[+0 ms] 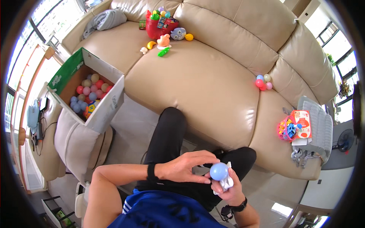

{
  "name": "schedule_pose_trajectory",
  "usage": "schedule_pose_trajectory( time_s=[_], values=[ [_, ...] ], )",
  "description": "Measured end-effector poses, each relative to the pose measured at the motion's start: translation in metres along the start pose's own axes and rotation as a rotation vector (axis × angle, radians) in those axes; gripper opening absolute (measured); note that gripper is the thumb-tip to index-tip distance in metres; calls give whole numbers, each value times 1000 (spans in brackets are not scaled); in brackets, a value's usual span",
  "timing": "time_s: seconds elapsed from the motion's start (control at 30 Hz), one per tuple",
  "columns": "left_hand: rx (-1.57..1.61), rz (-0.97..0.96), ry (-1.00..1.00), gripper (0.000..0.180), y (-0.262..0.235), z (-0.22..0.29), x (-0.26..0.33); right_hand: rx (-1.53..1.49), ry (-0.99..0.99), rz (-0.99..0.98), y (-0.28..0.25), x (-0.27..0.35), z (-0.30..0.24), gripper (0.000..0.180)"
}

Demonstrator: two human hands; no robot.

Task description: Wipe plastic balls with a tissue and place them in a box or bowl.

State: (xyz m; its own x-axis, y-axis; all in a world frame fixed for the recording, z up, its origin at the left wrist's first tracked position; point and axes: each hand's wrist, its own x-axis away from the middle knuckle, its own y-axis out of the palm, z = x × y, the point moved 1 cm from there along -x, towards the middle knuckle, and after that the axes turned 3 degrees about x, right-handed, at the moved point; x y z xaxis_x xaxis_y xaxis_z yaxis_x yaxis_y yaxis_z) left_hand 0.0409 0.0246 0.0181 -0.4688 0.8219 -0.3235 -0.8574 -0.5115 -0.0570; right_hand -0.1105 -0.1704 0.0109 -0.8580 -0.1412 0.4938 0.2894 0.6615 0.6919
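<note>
Meanwhile, both hands gripping blue ball [219,171], cardboard box [107,107] full of balls, red basket [155,29] holding toys

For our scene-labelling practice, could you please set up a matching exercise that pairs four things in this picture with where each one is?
Things:
1. light blue ball
2. cardboard box of balls
3. red basket of toys
4. grey cloth

Places:
A. far end of the sofa seat, against the backrest
B. between the left hand and right hand
C. on the sofa's far left corner
D. on a pale cushioned seat left of the sofa

Pairs: 1-B, 2-D, 3-A, 4-C
</note>
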Motion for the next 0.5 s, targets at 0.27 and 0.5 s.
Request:
schedule_pose_trajectory(
  time_s=[0.27, 0.5],
  values=[
    [-27, 255, -157, 57, -3, 4, 26, -12, -54, -42, 35, -47, 29, 51],
    [350, 498, -282, 55, -15, 5, 30, -369, -203, -49, 15, -71, 10, 56]
  ],
)
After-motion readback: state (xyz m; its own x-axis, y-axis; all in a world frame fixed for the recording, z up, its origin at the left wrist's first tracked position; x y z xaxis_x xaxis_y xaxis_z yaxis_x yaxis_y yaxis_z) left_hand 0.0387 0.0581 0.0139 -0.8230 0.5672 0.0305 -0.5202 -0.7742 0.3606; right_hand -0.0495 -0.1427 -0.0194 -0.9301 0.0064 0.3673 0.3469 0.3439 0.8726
